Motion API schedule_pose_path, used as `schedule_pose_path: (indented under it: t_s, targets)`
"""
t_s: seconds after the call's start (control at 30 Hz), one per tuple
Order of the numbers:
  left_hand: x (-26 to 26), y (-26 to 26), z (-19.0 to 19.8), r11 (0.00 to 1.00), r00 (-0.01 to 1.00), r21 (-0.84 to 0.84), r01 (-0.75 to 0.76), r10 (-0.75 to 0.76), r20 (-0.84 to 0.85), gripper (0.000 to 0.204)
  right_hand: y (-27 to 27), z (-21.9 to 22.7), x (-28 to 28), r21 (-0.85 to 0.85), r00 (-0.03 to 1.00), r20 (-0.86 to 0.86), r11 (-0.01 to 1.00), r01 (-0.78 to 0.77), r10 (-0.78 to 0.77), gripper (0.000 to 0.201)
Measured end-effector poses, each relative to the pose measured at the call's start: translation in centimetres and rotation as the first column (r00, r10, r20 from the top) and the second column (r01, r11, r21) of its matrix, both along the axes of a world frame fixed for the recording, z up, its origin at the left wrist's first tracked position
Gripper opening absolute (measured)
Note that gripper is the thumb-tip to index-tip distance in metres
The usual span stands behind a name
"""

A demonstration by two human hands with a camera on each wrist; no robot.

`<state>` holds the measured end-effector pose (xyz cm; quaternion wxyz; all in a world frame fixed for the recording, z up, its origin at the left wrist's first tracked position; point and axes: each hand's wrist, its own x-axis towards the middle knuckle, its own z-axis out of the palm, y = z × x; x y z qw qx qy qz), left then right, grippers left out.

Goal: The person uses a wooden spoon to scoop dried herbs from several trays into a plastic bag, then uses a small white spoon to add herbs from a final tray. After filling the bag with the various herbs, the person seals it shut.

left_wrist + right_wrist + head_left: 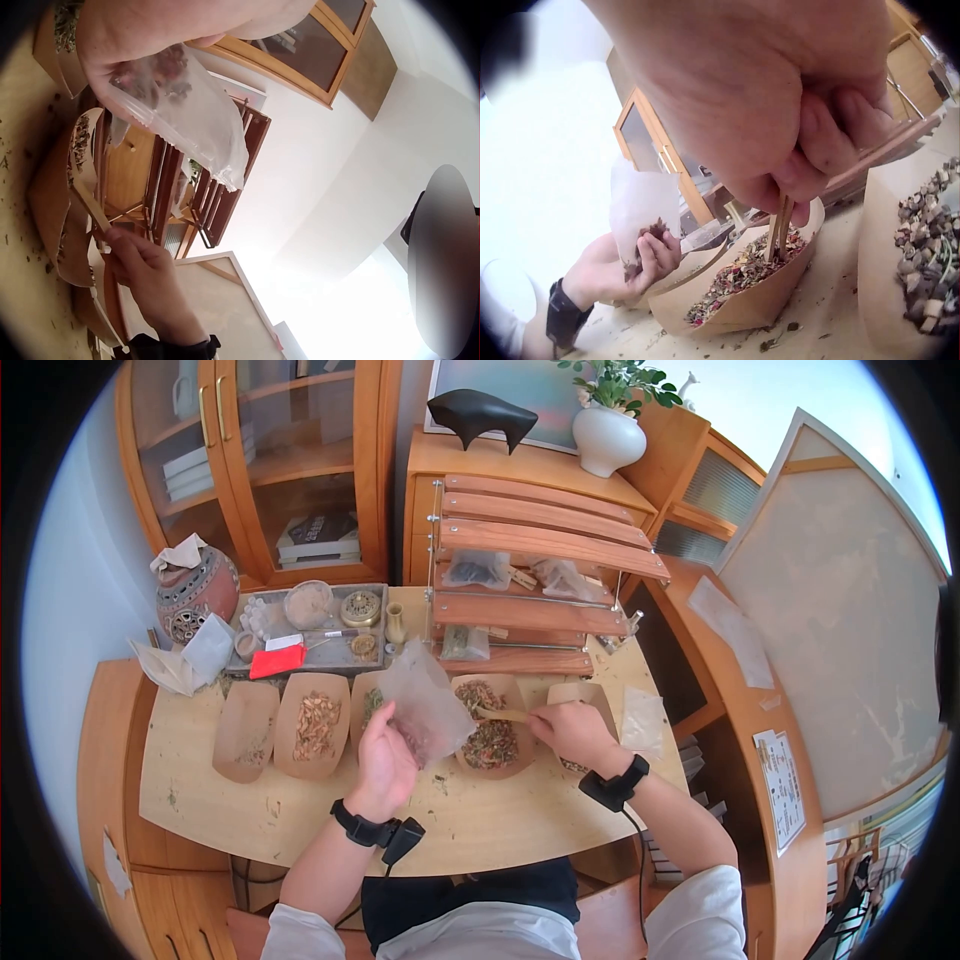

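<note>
My left hand [387, 765] holds a translucent bag [425, 700], tilted toward the right, with dark reddish dried bits gathered at its bottom. In the right wrist view, fingers curl round that bag [641, 202]. My right hand [575, 733] pinches slim wooden tongs [503, 715], whose two strips show in the right wrist view. Their tips dip into a brown paper tray [742, 319] of mixed dried herbs and petals [488, 745]. Close by the left hand, a tray of green bits [372, 700] is partly hidden behind the bag.
Paper trays with dried slices [316, 725] and a few crumbs [245, 750] stand at left. Another tray [881, 225] holds chopped woody pieces. Behind are a grey tray [345, 600] of small vessels and a wooden rack [540, 535] with bags. Crumbs dot the table [300, 830].
</note>
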<state>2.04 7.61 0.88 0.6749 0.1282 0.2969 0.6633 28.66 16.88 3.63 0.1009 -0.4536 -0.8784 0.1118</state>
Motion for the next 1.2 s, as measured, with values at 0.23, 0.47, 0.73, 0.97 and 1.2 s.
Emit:
schedule_pose_path:
  t_s: [0.23,0.47,0.73,0.97,1.2]
  targets:
    - [-0.1,-0.1,-0.1,1.000,1.000,0.010,0.027,-0.027,0.007,0.049,0.3,1.3,1.4,-0.382,0.955,-0.260,0.923,0.036,-0.145,0.026]
    - [0.3,-0.1,-0.2,0.998,0.998,-0.002,0.063,-0.063,-0.010,0.051,-0.8,6.2,1.4,-0.417,0.888,-0.430,0.908,-0.033,-0.165,0.029]
    - [0.6,0.0,-0.6,0.995,0.995,0.001,0.098,-0.098,-0.002,0.043,-2.5,9.4,-1.5,-0.440,0.919,-0.380,0.895,-0.076,-0.109,0.030]
    - [0.7,-0.2,0.2,0.994,0.992,-0.010,0.108,-0.108,-0.058,0.053,-3.6,9.7,-1.4,-0.376,0.913,-0.401,0.922,-0.092,-0.073,0.031]
    - [0.5,-0.1,-0.1,0.998,0.998,-0.014,0.056,-0.056,-0.004,0.048,-3.9,10.2,1.7,-0.473,0.927,-0.271,0.875,0.107,-0.259,0.031]
